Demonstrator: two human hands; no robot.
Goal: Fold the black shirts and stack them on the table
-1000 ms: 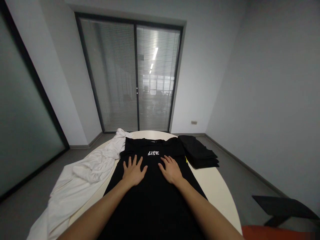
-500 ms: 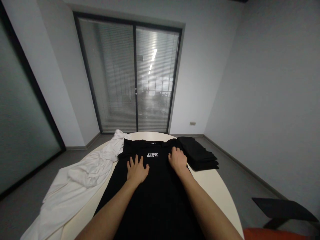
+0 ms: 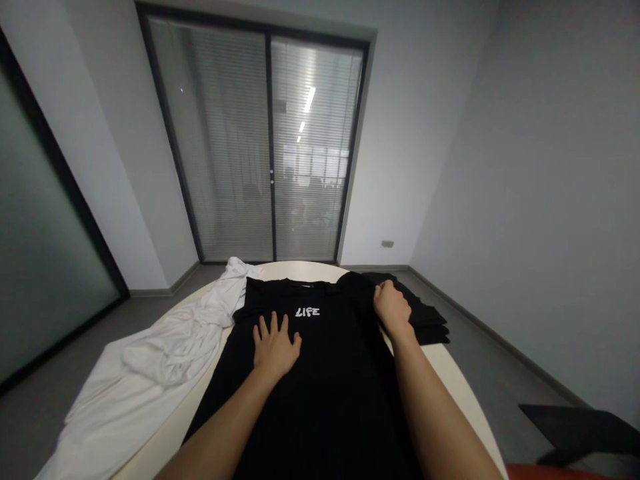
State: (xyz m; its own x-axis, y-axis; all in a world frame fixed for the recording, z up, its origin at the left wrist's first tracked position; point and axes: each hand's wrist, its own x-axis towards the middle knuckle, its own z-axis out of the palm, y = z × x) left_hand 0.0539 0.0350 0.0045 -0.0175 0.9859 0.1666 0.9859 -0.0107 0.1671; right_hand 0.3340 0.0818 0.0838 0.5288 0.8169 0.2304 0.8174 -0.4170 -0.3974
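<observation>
A black T-shirt (image 3: 320, 387) with white lettering near its collar lies spread on the cream table, collar end away from me. My left hand (image 3: 276, 347) rests flat on the chest of the shirt, fingers spread, just below the lettering. At the right edge of the shirt, my right hand (image 3: 393, 308) is closed on its sleeve side, fingers curled into the black cloth. Part of that sleeve lies over or against a stack of folded black clothes (image 3: 425, 317); dark on dark hides where one ends.
Crumpled white cloth (image 3: 165, 360) covers the table's left side and hangs over its edge. The table's rim (image 3: 463, 393) shows at right. A chair with a black armrest (image 3: 580, 427) and red seat stands at lower right. Glass doors (image 3: 270, 147) are ahead.
My right hand has moved right and slightly up, drawing the shirt's sleeve side outward toward the black stack. My left hand stays flat in nearly the same place.
</observation>
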